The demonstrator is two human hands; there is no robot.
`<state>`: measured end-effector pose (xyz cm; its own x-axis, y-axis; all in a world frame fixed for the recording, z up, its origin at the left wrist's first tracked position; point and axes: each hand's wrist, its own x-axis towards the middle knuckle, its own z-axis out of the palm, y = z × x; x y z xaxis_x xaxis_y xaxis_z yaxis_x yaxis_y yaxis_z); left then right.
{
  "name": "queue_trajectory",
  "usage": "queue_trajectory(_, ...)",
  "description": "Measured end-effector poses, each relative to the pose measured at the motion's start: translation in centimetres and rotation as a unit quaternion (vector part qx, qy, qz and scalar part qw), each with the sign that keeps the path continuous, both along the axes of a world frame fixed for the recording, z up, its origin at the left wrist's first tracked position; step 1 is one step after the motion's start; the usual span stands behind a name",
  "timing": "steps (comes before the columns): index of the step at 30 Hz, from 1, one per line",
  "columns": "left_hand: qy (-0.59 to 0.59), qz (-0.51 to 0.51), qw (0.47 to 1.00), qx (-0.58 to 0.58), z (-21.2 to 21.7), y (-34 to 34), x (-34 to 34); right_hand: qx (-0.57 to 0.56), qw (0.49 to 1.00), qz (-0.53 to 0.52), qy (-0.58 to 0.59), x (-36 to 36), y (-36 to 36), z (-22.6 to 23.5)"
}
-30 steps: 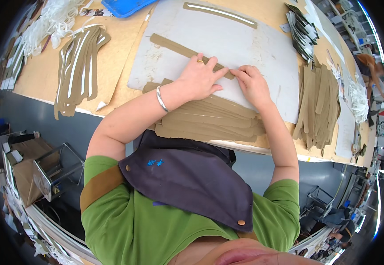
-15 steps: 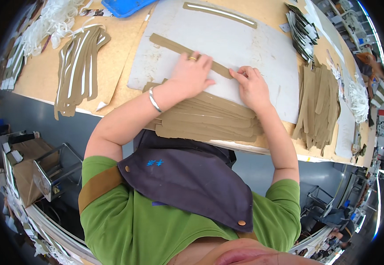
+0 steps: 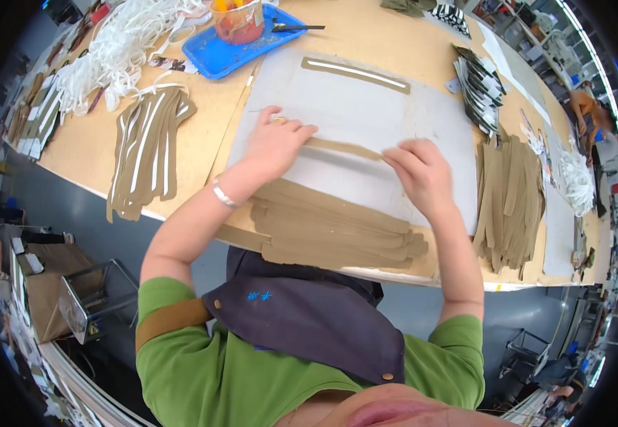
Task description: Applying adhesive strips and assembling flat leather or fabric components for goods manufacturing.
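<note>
A narrow brown strip stretches between my two hands above a pale grey board, with a darker shadow below it. My right hand pinches the strip's right end between thumb and fingers. At the left end my left hand has its fingers closed over the strip, hiding that end. Further back on the board lies another brown strip with a white band along its middle. A stack of plain brown strips sits at the table's front edge, between my forearms.
Brown strips with white bands hang over the front edge at left, near tangled white tape. A blue tray holds a tub and a dark-handled brush. More brown strips and dark pieces lie at right.
My left hand has gone from the strip's middle to its left end, and my right hand now pinches the right end. The strip looks raised off the board. The view has shifted, showing more tabletop.
</note>
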<state>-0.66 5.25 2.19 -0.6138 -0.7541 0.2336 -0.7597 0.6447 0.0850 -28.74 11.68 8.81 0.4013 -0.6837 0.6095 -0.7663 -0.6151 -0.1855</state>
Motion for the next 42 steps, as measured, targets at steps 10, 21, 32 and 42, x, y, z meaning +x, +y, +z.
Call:
queue_trajectory(10,0.070,-0.041,0.964,0.253,2.2,-7.7,3.7,0.396,0.917,-0.045,0.017,-6.2,2.6,2.0)
queue_trajectory(21,0.187,0.339,0.915,0.115,-3.3,-19.7,-6.0,0.440,0.895,0.071,-0.028,-1.9,-2.1,-0.6)
queue_trajectory(32,0.481,-0.167,0.814,0.280,9.5,-7.3,-13.9,0.553,0.459,0.254,-0.647,-0.5,-10.5,-8.7)
queue_trajectory(42,0.478,-0.011,0.806,0.348,5.0,-3.2,-3.2,0.494,0.535,0.173,-0.663,-9.0,-2.7,-5.0)
